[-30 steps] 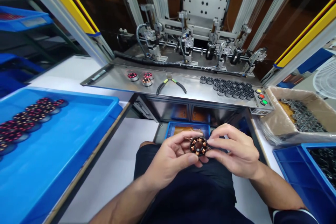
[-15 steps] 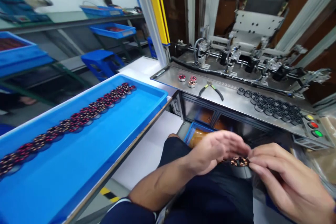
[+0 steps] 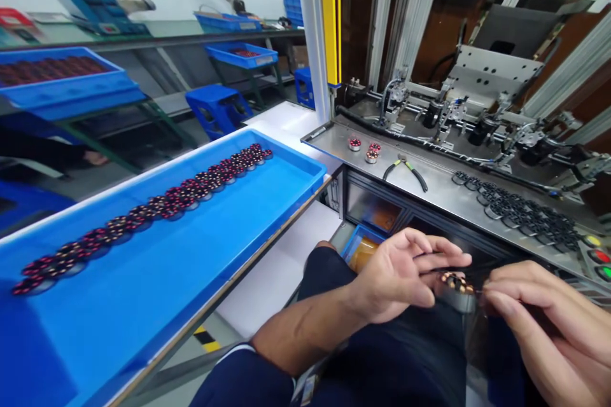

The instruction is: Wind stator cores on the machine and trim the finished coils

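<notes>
Over my lap I hold a small round stator with copper windings [image 3: 456,286]. My left hand [image 3: 405,273] grips it from the left with thumb and fingers, palm turned toward me. My right hand [image 3: 548,321] pinches its right side, fingers closed together. To my left a long blue tray [image 3: 200,248] carries a diagonal row of several wound stators [image 3: 157,203].
A steel machine shelf [image 3: 443,194] holds three wound stators [image 3: 365,148], pliers [image 3: 408,170], several dark bare cores [image 3: 520,210] and coloured buttons [image 3: 599,257]. A small blue bin [image 3: 363,248] sits under the shelf. Blue trays [image 3: 62,79] rest on racks at the left.
My view has swung left, bringing the long blue tray and racks into sight. Both hands still hold the stator, now tilted edge-on; they sit further right in view.
</notes>
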Available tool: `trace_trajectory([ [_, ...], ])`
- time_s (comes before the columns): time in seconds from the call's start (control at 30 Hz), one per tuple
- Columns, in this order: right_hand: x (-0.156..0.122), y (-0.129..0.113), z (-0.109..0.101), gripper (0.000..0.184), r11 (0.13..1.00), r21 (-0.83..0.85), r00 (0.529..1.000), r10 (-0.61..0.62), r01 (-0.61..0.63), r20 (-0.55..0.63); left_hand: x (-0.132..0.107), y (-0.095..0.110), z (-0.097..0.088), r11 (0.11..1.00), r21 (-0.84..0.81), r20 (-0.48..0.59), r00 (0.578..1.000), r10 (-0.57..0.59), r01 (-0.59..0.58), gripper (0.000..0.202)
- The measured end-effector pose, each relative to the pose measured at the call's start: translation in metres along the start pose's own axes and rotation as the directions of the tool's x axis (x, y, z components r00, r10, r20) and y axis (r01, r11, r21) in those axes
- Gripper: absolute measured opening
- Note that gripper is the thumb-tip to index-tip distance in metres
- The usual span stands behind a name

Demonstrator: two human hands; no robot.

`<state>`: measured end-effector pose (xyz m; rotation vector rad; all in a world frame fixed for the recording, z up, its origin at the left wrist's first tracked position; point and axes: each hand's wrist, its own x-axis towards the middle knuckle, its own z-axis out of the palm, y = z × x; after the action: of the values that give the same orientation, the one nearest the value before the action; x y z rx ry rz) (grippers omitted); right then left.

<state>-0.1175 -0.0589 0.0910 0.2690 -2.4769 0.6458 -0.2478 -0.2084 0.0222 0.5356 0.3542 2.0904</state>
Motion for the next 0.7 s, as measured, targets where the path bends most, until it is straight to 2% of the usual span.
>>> trace_trajectory([
  [0.03, 0.005, -0.003, 0.000, 0.011, 0.999, 0.029, 1.000, -0.016, 0.016, 0.018, 0.001, 0.000, -0.001, 0.998, -0.003, -0.001, 0.998, -0.060, 0.060, 0.047],
  [0.07, 0.009, -0.007, 0.000, 0.013, 0.998, 0.061, 0.999, -0.034, 0.031, 0.038, 0.003, 0.000, -0.003, 0.986, 0.011, 0.023, 0.986, -0.167, 0.167, 0.051],
  [0.1, 0.014, -0.010, 0.000, 0.014, 0.994, 0.097, 0.997, -0.051, 0.045, 0.057, 0.003, -0.001, -0.006, 0.956, 0.038, 0.064, 0.954, -0.294, 0.292, 0.058],
  [0.13, 0.018, -0.012, -0.001, 0.015, 0.989, 0.134, 0.996, -0.066, 0.057, 0.067, 0.003, -0.002, -0.007, 0.910, 0.072, 0.116, 0.903, -0.414, 0.408, 0.064],
  [0.17, 0.022, -0.014, -0.001, 0.015, 0.984, 0.166, 0.995, -0.077, 0.065, 0.065, 0.002, -0.002, -0.008, 0.861, 0.110, 0.167, 0.845, -0.508, 0.496, 0.068],
  [0.2, 0.024, -0.016, -0.001, 0.014, 0.979, 0.190, 0.995, -0.083, 0.071, 0.055, 0.001, -0.003, -0.009, 0.833, 0.143, 0.200, 0.809, -0.553, 0.534, 0.066],
  [0.23, 0.026, -0.016, -0.001, 0.012, 0.977, 0.199, 0.996, -0.083, 0.074, 0.035, 0.000, -0.002, -0.008, 0.833, 0.169, 0.211, 0.807, -0.552, 0.526, 0.061],
  [0.3, 0.026, -0.016, -0.001, 0.010, 0.981, 0.189, 0.999, -0.050, 0.052, -0.013, -0.003, 0.000, -0.004, 0.877, 0.206, 0.159, 0.870, -0.467, 0.433, 0.047],
  [0.37, 0.024, -0.015, 0.001, 0.011, 0.986, 0.166, 0.998, 0.017, -0.005, -0.069, -0.005, 0.003, 0.001, 0.924, 0.237, 0.077, 0.942, -0.325, 0.300, 0.035],
  [0.43, 0.022, -0.014, 0.003, 0.013, 0.987, 0.150, 0.990, 0.082, -0.065, -0.113, -0.006, 0.004, 0.007, 0.950, 0.270, 0.015, 0.986, -0.167, 0.157, 0.037],
  [0.5, 0.020, -0.013, 0.005, 0.013, 0.984, 0.154, 0.985, 0.114, -0.093, -0.133, -0.005, 0.004, 0.011, 0.960, 0.280, -0.009, 1.000, -0.022, 0.024, 0.040],
  [0.57, 0.020, -0.012, 0.006, 0.012, 0.978, 0.199, 0.985, 0.093, -0.062, -0.149, -0.003, 0.002, 0.012, 0.968, 0.248, -0.022, 0.999, 0.045, -0.038, 0.041],
  [0.6, 0.020, -0.011, 0.006, 0.012, 0.972, 0.231, 0.986, 0.068, -0.031, -0.152, -0.001, 0.002, 0.010, 0.975, 0.220, -0.025, 1.000, 0.015, -0.009, 0.042],
  [0.63, 0.021, -0.010, 0.006, 0.011, 0.966, 0.259, 0.987, 0.036, 0.005, -0.155, 0.000, 0.001, 0.008, 0.979, 0.187, -0.010, 0.997, -0.074, 0.075, 0.042],
  [0.67, 0.021, -0.009, 0.006, 0.010, 0.959, 0.279, 0.988, 0.003, 0.040, -0.154, 0.002, 0.001, 0.005, 0.967, 0.153, 0.037, 0.977, -0.212, 0.204, 0.046],
  [0.7, 0.021, -0.007, 0.006, 0.009, 0.954, 0.291, 0.988, -0.026, 0.069, -0.149, 0.002, 0.001, 0.002, 0.928, 0.131, 0.108, 0.926, -0.362, 0.348, 0.056],
])
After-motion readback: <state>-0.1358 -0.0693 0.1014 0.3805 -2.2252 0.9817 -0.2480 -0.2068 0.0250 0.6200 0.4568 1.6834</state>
